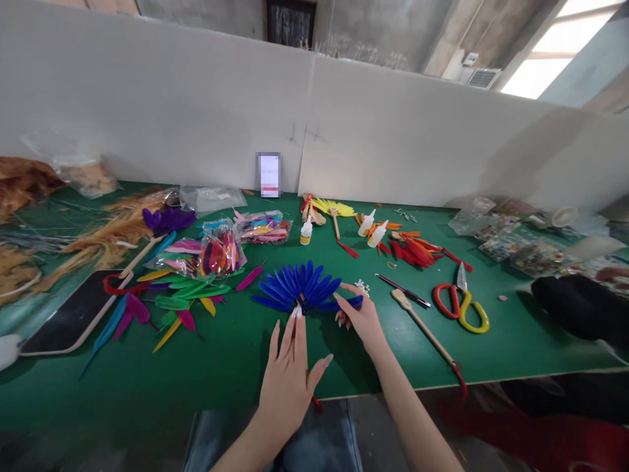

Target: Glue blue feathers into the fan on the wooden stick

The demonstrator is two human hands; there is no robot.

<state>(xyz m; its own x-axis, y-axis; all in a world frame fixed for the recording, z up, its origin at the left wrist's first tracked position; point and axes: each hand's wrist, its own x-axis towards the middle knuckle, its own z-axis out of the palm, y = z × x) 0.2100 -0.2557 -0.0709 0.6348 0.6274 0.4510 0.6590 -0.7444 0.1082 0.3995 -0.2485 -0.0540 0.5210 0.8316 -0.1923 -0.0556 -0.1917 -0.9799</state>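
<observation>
Head view. Item: blue feather fan (299,285), spread at the table's near middle, just beyond the left hand (287,370). Left fingers: extended, close together, tips resting on the fan's base, grasping nothing visible. Right hand (362,321): thumb and forefinger appear pinched on the rightmost feather (328,305), other fingers curled beneath; firmness cannot be told.

Handling, as judged: very light; vanes soft, easily creased or parted; quills stiffer, springy. Best hold: the base, where quills gather; single feathers by the shaft, not across the vane.

Obscured: the base's centre and any handle, under the left hand; a red tassel (317,405) shows at the table's near edge, its connection unseen. Whether the rightmost feather is attached: not discernible. Phone screen (269,174), far middle: blurred, unreadable. Black cloth (565,311), right: indistinct.
</observation>
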